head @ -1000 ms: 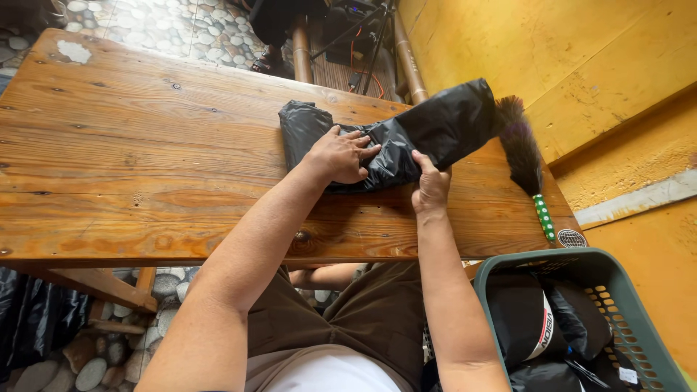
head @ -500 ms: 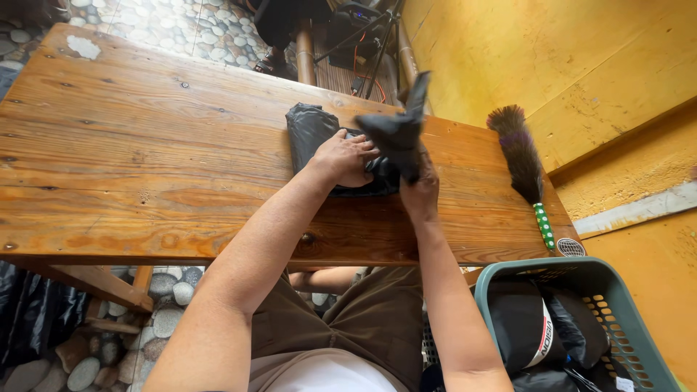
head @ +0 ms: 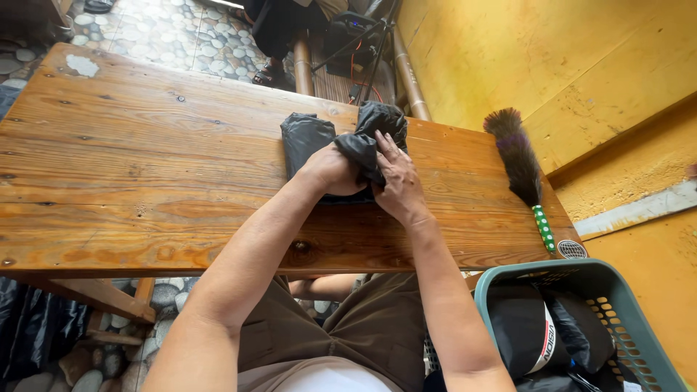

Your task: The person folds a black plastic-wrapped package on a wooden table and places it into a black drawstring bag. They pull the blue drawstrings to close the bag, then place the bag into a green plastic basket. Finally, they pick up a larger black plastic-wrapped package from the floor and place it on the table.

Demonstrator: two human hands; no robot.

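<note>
- The left hand is curled into a loose fist around a bunched fold of the black garment; its knuckles face up and the fingers are tucked under the cloth
- The right hand lies flatter, fingers spread and pressing on the same garment just beside the left hand; whether its thumb pinches the cloth cannot be told
- The black garment is a thin, matt, crinkled fabric, partly folded; one rounded lobe lies flat on the surface to the left of the hands, another puffs up above the right hand's fingertips; it sits near the far edge of the surface, a little right of centre
- The surface is made of long wooden planks, orange-brown and glossy, with strong grain, dark knots and a pale worn patch at its far left corner
- A feather duster lies at the right end of the surface, well apart from the hands; its head is a dark, fluffy, tapering tuft and its handle is slim, green with white dots
- A teal plastic basket with a perforated wall stands below the near right corner; dark folded cloth fills it
- Beyond the surface, a floor of rounded pebbles set in mortar; to the right, a rough yellow wall
</note>
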